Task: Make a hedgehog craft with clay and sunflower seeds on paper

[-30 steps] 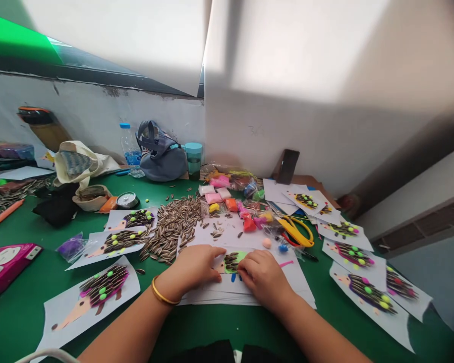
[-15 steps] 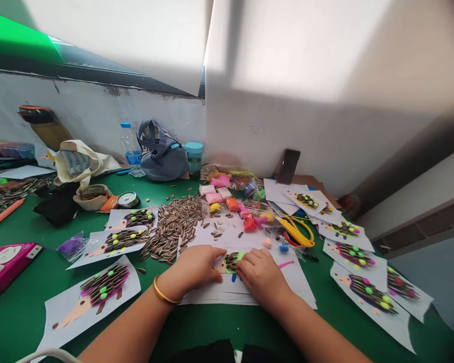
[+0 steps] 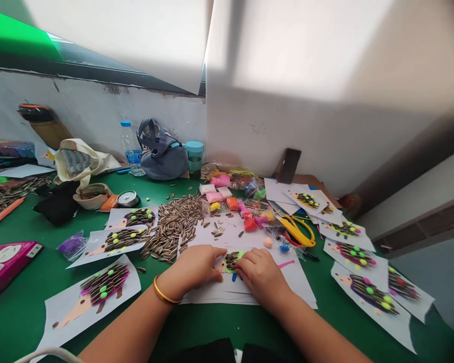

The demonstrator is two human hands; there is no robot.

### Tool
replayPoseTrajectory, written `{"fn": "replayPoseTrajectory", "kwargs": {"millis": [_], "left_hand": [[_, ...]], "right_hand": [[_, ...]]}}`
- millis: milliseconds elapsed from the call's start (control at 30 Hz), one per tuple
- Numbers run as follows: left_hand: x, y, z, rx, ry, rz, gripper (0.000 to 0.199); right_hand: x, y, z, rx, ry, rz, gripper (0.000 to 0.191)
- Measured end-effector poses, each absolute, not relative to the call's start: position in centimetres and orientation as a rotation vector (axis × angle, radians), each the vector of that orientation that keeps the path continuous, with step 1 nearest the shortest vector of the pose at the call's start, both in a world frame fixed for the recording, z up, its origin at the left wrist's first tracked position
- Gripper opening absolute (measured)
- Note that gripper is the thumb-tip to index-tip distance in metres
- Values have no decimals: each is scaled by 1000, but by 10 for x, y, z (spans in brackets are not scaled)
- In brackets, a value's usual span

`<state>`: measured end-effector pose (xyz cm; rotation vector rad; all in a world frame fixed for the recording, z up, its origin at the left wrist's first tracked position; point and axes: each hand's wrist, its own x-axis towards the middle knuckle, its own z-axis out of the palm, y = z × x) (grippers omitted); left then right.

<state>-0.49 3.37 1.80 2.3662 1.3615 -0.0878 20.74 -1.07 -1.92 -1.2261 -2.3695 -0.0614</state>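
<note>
A small hedgehog picture lies on stacked white paper (image 3: 298,287), with a light green clay body (image 3: 229,270) and rows of striped sunflower seeds (image 3: 232,259) stuck into it. My left hand (image 3: 196,267) rests on the paper at the hedgehog's peach head, thumb and forefinger spread apart. Over the right part of the body is my right hand (image 3: 263,275), its fingers curled and pressed together; whatever they pinch is hidden. Blue clay feet (image 3: 234,277) show below the body. Beyond my left hand spreads a heap of sunflower seeds (image 3: 174,222).
Hedgehog pictures lie at left (image 3: 102,292) and right (image 3: 371,292). Behind the paper are clay packets (image 3: 214,197) and yellow-handled scissors (image 3: 298,231). A blue bag (image 3: 164,164), a bottle (image 3: 130,151) and a phone (image 3: 288,166) stand along the wall.
My right hand has shifted very slightly left over the green body. My left hand stays in place.
</note>
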Motion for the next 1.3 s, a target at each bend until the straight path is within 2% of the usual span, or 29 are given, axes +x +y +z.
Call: {"fn": "replayPoseTrajectory", "kwargs": {"millis": [633,833,1000,1167,1300], "left_hand": [[-6,34,13,2385,1372,-79,65],[-5,35,13,2375,1379,-72,67],[0,32,11,2374,1432,-26,66],[3,32,10,2376,1460,52,59],[-5,44,12,2326,1626,202,36]], "right_hand": [[208,-10,-22,-1257,-2353,50,6],[219,-6,-17,-1280,-2266,179,2],[234,3,-12,-1348,-2116,252,13],[239,8,-17,-1397,-2031,310,14],[241,10,-20,-1407,-2003,349,14]]}}
